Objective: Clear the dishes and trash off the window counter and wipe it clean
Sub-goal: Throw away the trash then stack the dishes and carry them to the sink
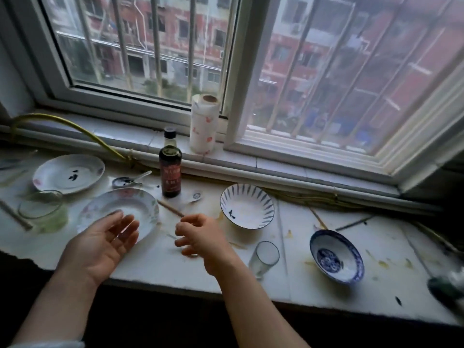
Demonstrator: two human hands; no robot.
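Since every dish lies spread over the window counter (313, 285) and yellowish smears are seen on its white surface, the clearing step is judged to be only at its start, and wiping is not yet possible. The left hand (105, 237) is held palm up, fingers relaxed and nearly straight, over the near rim of the flowered plate (125, 204); nothing is grasped. The right hand (200, 237) is held beside it with loosely curled fingers, and nothing is seen in it. Its forefinger lies close to the end of a chopstick (170, 208), though contact cannot be told.

The next move is judged to call for a grip on the flowered plate's rim, or a pinch on the chopstick, so that dishes can be stacked and carried off. Care is needed with the drinking glass (263, 257) just beside the right wrist, which could be knocked over.

As for containers, the flowered plate appears empty, as does the drinking glass. A second plate (67, 173), farther left, carries only small dark specks. The clear glass bowl (41, 204) in front of it looks empty. One dark mark, perhaps pattern, is shown inside the striped bowl (247, 205). A whitish residue is held in the blue-and-white bowl (336, 256), well to the right. The dark sauce bottle (170, 172) is capped and nearly full. A paper towel roll (203, 124) is stood on the sill.
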